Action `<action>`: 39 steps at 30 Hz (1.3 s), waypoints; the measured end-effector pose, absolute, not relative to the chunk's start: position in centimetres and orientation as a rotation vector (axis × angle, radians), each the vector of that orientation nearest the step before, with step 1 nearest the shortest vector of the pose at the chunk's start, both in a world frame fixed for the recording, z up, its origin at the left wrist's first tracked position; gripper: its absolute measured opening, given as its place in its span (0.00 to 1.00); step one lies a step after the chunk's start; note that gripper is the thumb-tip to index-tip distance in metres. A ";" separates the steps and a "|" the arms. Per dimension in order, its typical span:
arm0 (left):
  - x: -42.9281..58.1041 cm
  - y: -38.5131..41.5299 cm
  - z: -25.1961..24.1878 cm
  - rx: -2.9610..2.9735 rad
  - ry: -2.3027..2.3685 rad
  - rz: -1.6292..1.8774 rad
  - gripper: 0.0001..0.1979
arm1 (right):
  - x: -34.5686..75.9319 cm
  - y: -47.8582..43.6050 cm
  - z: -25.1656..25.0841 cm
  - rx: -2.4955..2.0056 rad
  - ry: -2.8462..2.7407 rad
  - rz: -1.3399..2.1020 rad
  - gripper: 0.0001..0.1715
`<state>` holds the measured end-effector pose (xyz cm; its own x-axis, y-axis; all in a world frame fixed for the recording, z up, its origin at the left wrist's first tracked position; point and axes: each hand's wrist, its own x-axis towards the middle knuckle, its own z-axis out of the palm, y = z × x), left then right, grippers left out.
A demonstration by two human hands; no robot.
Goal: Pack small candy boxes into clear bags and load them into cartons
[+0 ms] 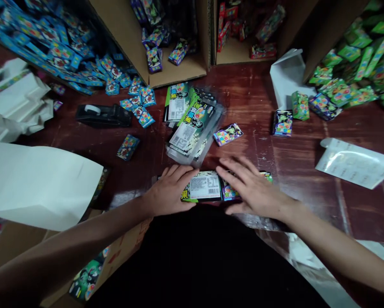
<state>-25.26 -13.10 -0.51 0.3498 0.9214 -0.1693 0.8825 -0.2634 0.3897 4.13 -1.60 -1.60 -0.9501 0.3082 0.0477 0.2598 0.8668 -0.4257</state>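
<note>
A long, flat packet [205,187] lies across the table's near edge, in front of my body. It shows a black and green printed card with a white barcode label, and small purple boxes [229,191] to the right of the card. My left hand [170,191] grips its left part, fingers over the far side and thumb along the near side. Over the right part my right hand [254,190] lies with its fingers spread, the tips reaching past the far edge. Just beyond are printed clear bags [194,124] in a stack and a loose purple box [228,134].
Cardboard cartons at the back hold purple boxes [155,60], red boxes [264,50] and green boxes [355,38]. Blue boxes [63,55] fill the back left. A black tape dispenser [103,115] stands left; a shiny label sheet [355,162] lies right. White paper [40,184] overhangs at left.
</note>
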 end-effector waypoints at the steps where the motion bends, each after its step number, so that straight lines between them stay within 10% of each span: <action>1: -25.2 -12.9 -0.5 2.204 1.574 0.126 0.45 | 5.0 -1.2 -1.4 -0.484 -2.926 0.621 0.65; 11: -23.3 -12.0 -1.2 2.201 1.568 0.169 0.45 | 6.7 -0.5 -3.7 -0.544 -2.878 0.623 0.37; 23: -23.0 -11.8 -1.3 2.174 1.609 0.221 0.45 | 6.4 -0.8 -3.6 -0.600 -2.825 0.663 0.38; 30: -22.6 -11.9 -1.2 2.158 1.605 0.214 0.46 | 9.0 -0.6 -2.4 -0.560 -2.924 0.722 0.64; 39: -21.5 -11.4 -1.1 2.210 1.525 0.178 0.46 | 9.2 -0.4 -4.8 -0.548 -2.792 0.711 0.41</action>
<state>-21.48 -11.39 -1.06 0.3814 0.9131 -0.1439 0.8557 -0.2899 0.4287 9.24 -0.37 -4.83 -0.9094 0.4018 0.1073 0.3015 0.8147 -0.4954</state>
